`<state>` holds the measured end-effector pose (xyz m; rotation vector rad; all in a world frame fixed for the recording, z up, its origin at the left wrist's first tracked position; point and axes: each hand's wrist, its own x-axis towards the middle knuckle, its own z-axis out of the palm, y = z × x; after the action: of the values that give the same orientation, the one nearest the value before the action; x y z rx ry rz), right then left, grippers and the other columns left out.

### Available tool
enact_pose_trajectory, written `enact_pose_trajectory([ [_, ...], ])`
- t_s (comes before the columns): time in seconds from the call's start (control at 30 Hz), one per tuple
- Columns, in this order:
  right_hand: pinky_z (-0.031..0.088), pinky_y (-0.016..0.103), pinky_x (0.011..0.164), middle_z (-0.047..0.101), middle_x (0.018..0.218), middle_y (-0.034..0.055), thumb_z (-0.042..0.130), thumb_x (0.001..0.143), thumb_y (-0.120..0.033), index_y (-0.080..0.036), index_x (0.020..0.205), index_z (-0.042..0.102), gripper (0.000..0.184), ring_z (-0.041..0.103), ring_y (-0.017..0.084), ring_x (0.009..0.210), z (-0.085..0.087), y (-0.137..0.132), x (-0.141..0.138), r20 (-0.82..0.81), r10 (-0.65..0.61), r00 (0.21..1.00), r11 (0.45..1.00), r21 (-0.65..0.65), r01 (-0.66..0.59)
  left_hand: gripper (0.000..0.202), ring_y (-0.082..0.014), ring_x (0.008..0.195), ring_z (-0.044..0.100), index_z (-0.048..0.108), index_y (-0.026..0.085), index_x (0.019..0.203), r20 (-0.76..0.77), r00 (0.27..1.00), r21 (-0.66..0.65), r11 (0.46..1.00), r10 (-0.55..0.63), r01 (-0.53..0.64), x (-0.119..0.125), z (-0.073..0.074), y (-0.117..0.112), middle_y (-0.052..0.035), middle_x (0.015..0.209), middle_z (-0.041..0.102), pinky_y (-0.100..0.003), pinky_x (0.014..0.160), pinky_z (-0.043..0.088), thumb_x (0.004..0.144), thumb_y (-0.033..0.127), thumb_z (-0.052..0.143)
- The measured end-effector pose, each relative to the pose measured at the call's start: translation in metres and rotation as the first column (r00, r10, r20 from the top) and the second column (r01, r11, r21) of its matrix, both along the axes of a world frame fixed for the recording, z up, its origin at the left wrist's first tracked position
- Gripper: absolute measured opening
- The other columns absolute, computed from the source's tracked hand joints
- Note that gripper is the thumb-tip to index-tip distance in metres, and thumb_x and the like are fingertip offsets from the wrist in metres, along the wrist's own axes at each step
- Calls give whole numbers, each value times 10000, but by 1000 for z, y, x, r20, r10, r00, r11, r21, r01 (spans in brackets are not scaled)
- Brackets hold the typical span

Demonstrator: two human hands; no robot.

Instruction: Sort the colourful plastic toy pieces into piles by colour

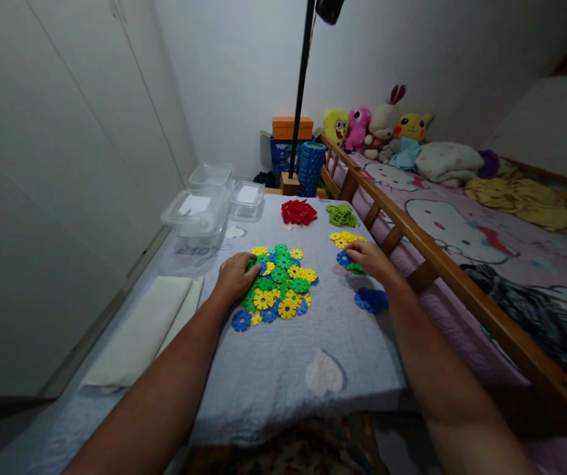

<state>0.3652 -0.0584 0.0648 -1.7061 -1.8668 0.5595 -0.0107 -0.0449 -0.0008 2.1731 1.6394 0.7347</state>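
A mixed heap of green, yellow and blue snowflake discs (281, 285) lies in the middle of a grey cloth-covered table (283, 369). My left hand (237, 276) rests on the heap's left edge, its fingers curled over a green disc. My right hand (370, 258) sits at the table's right side, fingers closed over a blue and a green disc. Around it lie sorted piles: yellow discs (345, 238) just beyond it, blue discs (371, 300) nearer me, light green discs (341, 215) and red discs (298, 212) farther back.
Clear plastic boxes (199, 214) stand at the table's back left. A folded white cloth (145, 330) lies at the left. A wooden bed rail (436, 264) runs along the right, with plush toys (382, 128) behind. A black pole (300, 92) rises at the back.
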Motion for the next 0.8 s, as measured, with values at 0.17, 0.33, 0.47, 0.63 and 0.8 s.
enact_pose_trajectory([
  [0.17, 455, 275, 632, 673, 707, 20, 651, 755, -358, -172, 782, 729, 204, 586, 161, 654, -4, -46, 34, -154, -60, 986, 980, -195, 29, 455, -278, 1211, 622, 681, 175, 1211, -22, 1000, -9, 1000, -12, 12, 0, -1, 1, -132, 1283, 699, -415, 1078, 448, 921, 468, 489],
  [0.33, 476, 280, 656, 717, 792, 41, 700, 707, -383, -167, 848, 755, 264, 619, 177, 712, -9, -77, 47, -181, -74, 981, 978, -206, 36, 466, -285, 1205, 623, 677, 169, 1221, -38, 999, -6, 1000, -15, 15, 0, -3, 3, -141, 1288, 696, -425, 1069, 456, 918, 468, 488],
  [0.47, 471, 290, 662, 716, 784, 40, 660, 731, -345, -177, 813, 747, 206, 618, 184, 705, -14, -88, 49, -139, -65, 988, 983, -182, 39, 478, -293, 1216, 619, 678, 163, 1225, -44, 999, -5, 1000, -5, 5, 0, -4, 3, -144, 1295, 693, -429, 1074, 453, 915, 473, 487],
  [0.63, 471, 289, 733, 720, 811, 43, 589, 741, -206, -189, 758, 734, 147, 649, 196, 781, -22, -89, 47, 49, -53, 997, 992, -111, 58, 460, -292, 1213, 618, 676, 173, 1221, -47, 999, -1, 1000, -7, 7, 0, -5, 4, -135, 1291, 695, -436, 1078, 451, 908, 459, 497],
  [0.8, 467, 287, 792, 724, 895, 71, 591, 770, -130, -175, 810, 743, 163, 650, 196, 853, -27, -88, 47, 259, -44, 965, 997, -55, 60, 462, -293, 1193, 623, 677, 171, 1217, -41, 999, 1, 1000, -8, 8, 0, -5, 4, -138, 1277, 698, -438, 1069, 456, 909, 466, 498],
])
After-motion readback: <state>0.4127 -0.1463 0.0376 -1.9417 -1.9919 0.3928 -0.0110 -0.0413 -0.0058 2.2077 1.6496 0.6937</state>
